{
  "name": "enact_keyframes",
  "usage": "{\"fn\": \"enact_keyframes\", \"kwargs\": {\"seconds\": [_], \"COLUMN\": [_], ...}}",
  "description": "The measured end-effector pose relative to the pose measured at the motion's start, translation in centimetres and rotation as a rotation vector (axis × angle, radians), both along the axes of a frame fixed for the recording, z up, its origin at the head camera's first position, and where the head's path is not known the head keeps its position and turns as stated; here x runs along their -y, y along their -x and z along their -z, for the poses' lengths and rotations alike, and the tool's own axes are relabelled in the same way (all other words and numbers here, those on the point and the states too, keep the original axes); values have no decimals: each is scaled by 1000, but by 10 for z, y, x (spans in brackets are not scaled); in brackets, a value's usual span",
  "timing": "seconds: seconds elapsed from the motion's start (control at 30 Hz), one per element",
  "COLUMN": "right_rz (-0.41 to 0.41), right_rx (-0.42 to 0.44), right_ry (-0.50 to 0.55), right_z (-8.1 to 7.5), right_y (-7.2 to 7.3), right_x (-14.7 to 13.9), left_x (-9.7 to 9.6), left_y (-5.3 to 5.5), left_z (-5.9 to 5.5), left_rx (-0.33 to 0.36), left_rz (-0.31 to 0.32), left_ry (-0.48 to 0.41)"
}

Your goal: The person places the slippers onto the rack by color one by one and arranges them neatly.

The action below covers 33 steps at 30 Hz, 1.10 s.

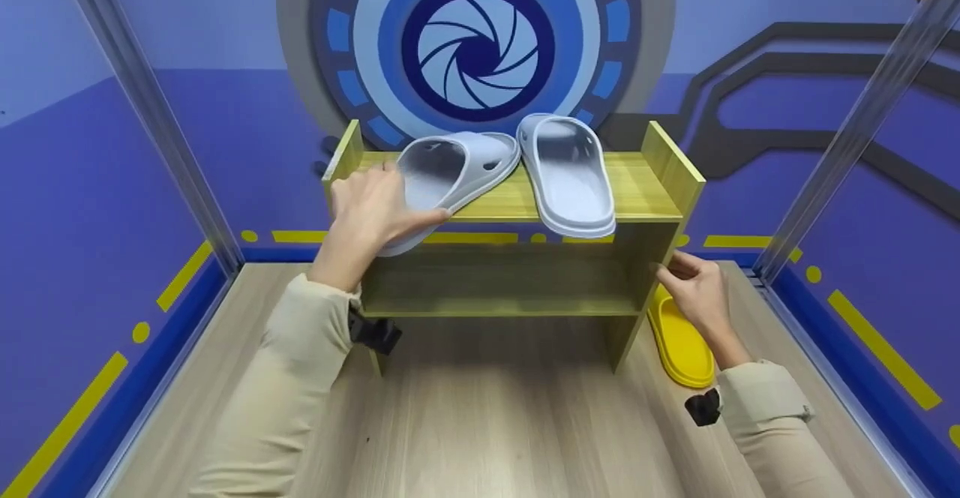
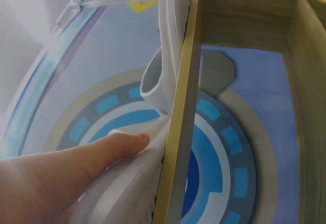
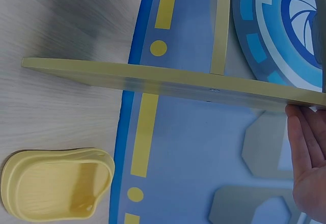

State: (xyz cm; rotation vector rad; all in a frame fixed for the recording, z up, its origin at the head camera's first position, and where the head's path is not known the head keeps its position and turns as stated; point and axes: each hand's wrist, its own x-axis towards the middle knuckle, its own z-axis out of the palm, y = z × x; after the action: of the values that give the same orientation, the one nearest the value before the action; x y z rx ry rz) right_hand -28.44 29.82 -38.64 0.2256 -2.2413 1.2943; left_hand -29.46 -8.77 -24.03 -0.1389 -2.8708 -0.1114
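My left hand (image 1: 366, 213) grips a pale grey clog (image 1: 491, 149) by its heel end, thumb along the near rim. This clog lies slanted on the top shelf of a small wooden shoe rack (image 1: 645, 187), its heel jutting past the front edge and its toe by a second grey clog (image 1: 574, 190). That second one points toward the back wall, heel over the front edge. My right hand (image 1: 697, 292) touches the rack's right side panel (image 3: 168, 79) from outside with nearly straight fingers. Behind that hand, a yellow clog (image 1: 682, 348) sits on the floor.
The rack's lower shelf (image 1: 502, 307) runs beneath the clogs. Blue-purple printed walls (image 1: 97, 183) with metal corner posts (image 1: 150, 108) enclose the wood-look floor (image 1: 487, 423). Both wrists carry black camera mounts.
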Motion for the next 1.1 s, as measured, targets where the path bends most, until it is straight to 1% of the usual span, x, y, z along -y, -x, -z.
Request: {"fn": "enact_keyframes", "kwargs": {"seconds": [0.1, 0.2, 0.27, 0.37, 0.43, 0.5, 0.57, 0.63, 0.7, 0.77, 0.83, 0.9, 1.0, 1.1], "right_rz": [-5, 4, 14, 24, 23, 23, 27, 31, 36, 35, 38, 43, 47, 31], "right_rx": [8, 0, -11, -21, -17, -10, 0, 9, 14, 18, 17, 14, 15, 17], "right_ry": [8, 18, 10, -1, -1, -2, -2, -9, -14, -15, -18, -20, -18, -7], "right_z": [11, 20, 21, 22, 21, 21, 21, 22, 22, 22, 22, 22, 22, 21], "right_y": [9, 17, 18, 18, 17, 17, 17, 17, 16, 16, 16, 16, 17, 17], "right_x": [-8, -14, -15, -14, -14, -14, -14, -14, -14, -14, -14, -14, -14, -14], "left_x": [5, 11, 17, 24, 28, 31, 31, 30, 28, 25, 21, 16, 9, 2], "left_y": [-10, -19, -25, -33, -38, -42, -44, -44, -43, -42, -41, -39, -37, -35], "left_z": [0, 1, 2, 6, 9, 12, 16, 20, 24, 27, 31, 33, 37, 39], "left_rx": [-22, -33, -37, -31, -13, 10, 34, 47, 48, 41, 29, 8, -30, -69], "left_rz": [16, 44, 63, 112, 151, 205, 269, 334, 395, 440, 463, 468, 456, 438], "left_ry": [42, 49, 37, -20, -87, -175, -270, -342, -400, -435, -460, -474, -477, -468]}}
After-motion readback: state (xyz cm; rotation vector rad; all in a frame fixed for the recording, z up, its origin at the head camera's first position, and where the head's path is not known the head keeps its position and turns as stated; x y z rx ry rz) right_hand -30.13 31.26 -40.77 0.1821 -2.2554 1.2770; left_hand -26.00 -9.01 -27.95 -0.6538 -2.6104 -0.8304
